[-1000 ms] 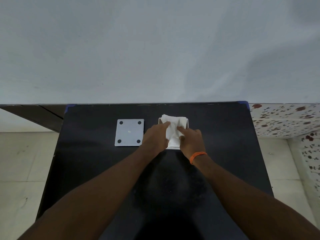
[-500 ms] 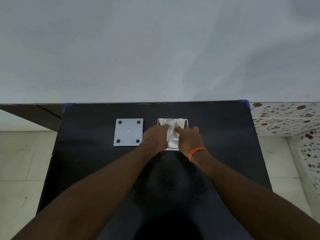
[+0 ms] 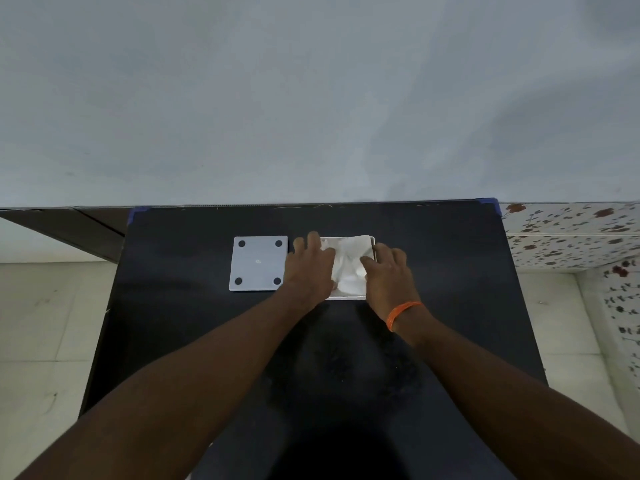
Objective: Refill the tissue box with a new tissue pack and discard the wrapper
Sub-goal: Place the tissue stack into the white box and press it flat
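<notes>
A white square tissue box [image 3: 347, 298] stands open on the black table [image 3: 450, 289]. Crumpled white tissues [image 3: 348, 263] fill it, level with the rim. My left hand [image 3: 309, 271] lies flat over the box's left side, fingers spread and pressing on the tissues. My right hand [image 3: 389, 275], with an orange band at the wrist, rests on the right side, its fingertips on the tissues. To the left of the box lies its grey square lid [image 3: 258, 263], flat, with a dark dot at each corner. No wrapper is in view.
The table's far edge meets a pale wall [image 3: 311, 98]. A dark skirting board [image 3: 69, 226] runs at the left. Light floor tiles [image 3: 41, 323] flank the table, and flower-patterned tiles [image 3: 571, 233] stand at the right.
The tissues stuck up above the box a second ago; now they lie pushed down inside it. Both hands have spread apart and flattened over the box's sides.
</notes>
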